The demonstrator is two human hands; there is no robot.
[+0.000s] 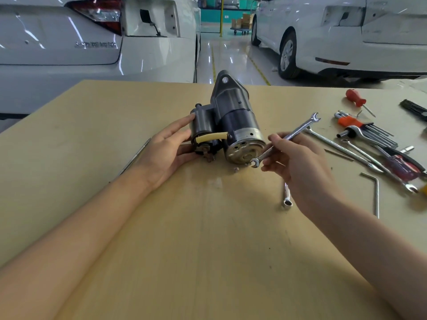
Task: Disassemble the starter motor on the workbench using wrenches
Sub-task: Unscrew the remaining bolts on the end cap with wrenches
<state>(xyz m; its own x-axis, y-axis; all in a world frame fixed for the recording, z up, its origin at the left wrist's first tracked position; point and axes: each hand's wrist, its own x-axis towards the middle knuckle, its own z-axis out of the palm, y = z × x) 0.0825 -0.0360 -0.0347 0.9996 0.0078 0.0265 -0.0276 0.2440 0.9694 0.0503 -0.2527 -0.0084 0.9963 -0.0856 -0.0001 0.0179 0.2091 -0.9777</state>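
Head view, looking down over our two bare forearms onto a tan wooden table (208, 239). We see the starter motor (227, 125) lying on its side near the middle of the far edge, its silver end cap facing us. Our left hand (166, 148) rests against its left side, fingers fairly straight along the small dark cylinder. Our right hand (298, 158) pinches a slim double-ended wrench (286, 138) at mid-shaft; the wrench's lower open end sits at the bottom rim of the end cap, over a small bolt we can barely make out. A tiny loose fastener (235, 169) lies on the table just in front of the motor. The near half of the table is bare wood. Toward the right edge lies a crowd of tools: a hex key set (367, 130), a red-handled screwdriver (357, 99), long spanners, some cut off by the frame. A ring spanner (287, 199) is partly hidden under our right wrist. Two white cars (92, 42) stand beyond the far edge.
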